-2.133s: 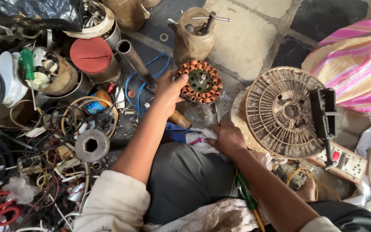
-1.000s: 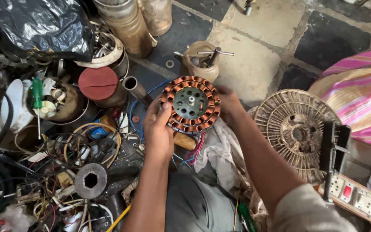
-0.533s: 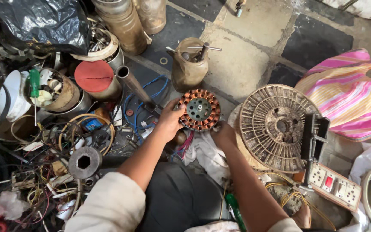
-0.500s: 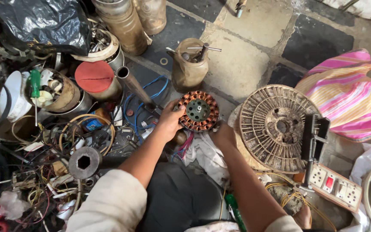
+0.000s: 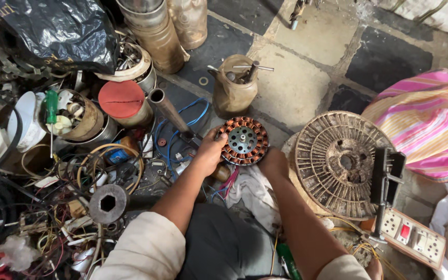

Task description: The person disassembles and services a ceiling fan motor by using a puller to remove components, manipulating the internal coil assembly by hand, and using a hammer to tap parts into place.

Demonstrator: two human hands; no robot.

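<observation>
Both hands grasp a round copper-wound motor coil [image 5: 243, 141] held just above the floor near the middle of the view: the left hand [image 5: 209, 154] grips its rim at 9 o'clock with the thumb over the edge, and the right hand [image 5: 273, 162] holds it at 4 o'clock. A dusty metal fan housing [image 5: 338, 163] lies at 3 o'clock of the coil, a brown pot of tools [image 5: 234, 85] at 12 o'clock, and a red-lidded can [image 5: 125, 101] at 9 o'clock among tangled wires.

cream rolled sleeves, dk grey trousers
</observation>
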